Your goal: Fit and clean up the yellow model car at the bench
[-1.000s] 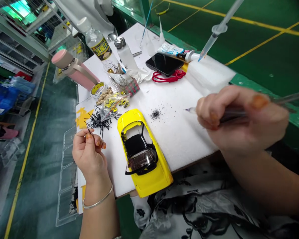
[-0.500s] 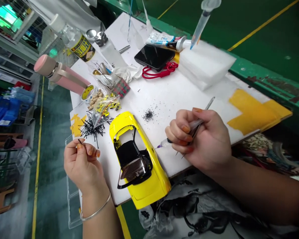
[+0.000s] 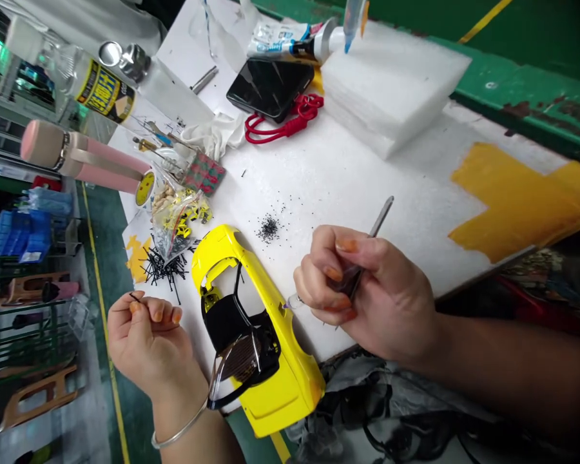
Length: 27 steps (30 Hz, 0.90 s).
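Note:
A yellow model car body point(image 3: 285, 393) with a black-framed clear window part point(image 3: 236, 364) lies at the table's front edge, between my hands. To its left, my left hand point(image 3: 149, 341) pinches a short thin black piece point(image 3: 134, 297) between thumb and index finger. My right hand point(image 3: 362, 283), right of the car, is closed round metal tweezers point(image 3: 381, 216) and a clear syringe point(image 3: 294, 301). The syringe's purple tip is close to the car's side; whether it touches, I cannot tell. Fingers hide most of the syringe.
Thin black sticks point(image 3: 167, 267) lie behind my left hand, beside a bag of yellow parts point(image 3: 186, 216). Tiny black bits point(image 3: 269, 227) are scattered mid-table. Farther back are a phone point(image 3: 265, 87), white foam point(image 3: 391, 84), a pink flask point(image 3: 106, 164) and a bottle point(image 3: 106, 96).
The view has shifted, so most things appear farther left. My right hand has come nearer the car, with the syringe tip now by its side. My left hand keeps its pinch.

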Motion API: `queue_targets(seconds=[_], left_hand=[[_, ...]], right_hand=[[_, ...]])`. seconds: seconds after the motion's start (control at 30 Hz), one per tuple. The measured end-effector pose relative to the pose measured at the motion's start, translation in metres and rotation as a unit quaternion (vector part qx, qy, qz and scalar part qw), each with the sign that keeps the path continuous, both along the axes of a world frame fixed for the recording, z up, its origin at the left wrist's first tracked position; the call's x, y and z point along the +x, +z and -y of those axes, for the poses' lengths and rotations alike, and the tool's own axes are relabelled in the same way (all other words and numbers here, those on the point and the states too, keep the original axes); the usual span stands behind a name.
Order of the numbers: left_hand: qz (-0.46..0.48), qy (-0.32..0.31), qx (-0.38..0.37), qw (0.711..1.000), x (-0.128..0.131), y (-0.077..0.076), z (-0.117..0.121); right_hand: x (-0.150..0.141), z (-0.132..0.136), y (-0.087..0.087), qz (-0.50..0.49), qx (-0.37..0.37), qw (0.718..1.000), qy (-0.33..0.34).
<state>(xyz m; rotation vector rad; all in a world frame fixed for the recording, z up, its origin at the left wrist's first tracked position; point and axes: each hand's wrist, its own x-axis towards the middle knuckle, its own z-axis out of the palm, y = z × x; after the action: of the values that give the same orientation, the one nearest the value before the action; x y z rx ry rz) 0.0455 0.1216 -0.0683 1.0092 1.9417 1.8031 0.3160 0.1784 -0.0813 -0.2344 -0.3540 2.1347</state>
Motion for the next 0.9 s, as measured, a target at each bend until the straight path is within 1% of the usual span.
queue_targets(seconds=[0.23,0.4,0.57,0.9], left_hand=[[-0.005,0.009,-0.027,1.0,0.0008,0.0007,-0.0037],[-0.01,0.019,-0.038,0.999,-0.0009,0.0002,-0.0041],[-0.011,0.021,-0.042,0.999,-0.0007,0.0007,-0.005],[-0.009,0.028,-0.041,0.999,0.0046,0.0021,-0.0073]], right_hand=[[0.0038,-0.0006,-0.0051,-0.02,-0.014,1.0,0.012],[0.0035,-0.0016,-0.0053,-0.037,-0.018,0.999,0.004],[0.0031,-0.0008,-0.0067,-0.037,-0.016,0.999,-0.012],[0.0026,-0.0002,-0.0076,-0.039,-0.014,0.999,-0.022]])
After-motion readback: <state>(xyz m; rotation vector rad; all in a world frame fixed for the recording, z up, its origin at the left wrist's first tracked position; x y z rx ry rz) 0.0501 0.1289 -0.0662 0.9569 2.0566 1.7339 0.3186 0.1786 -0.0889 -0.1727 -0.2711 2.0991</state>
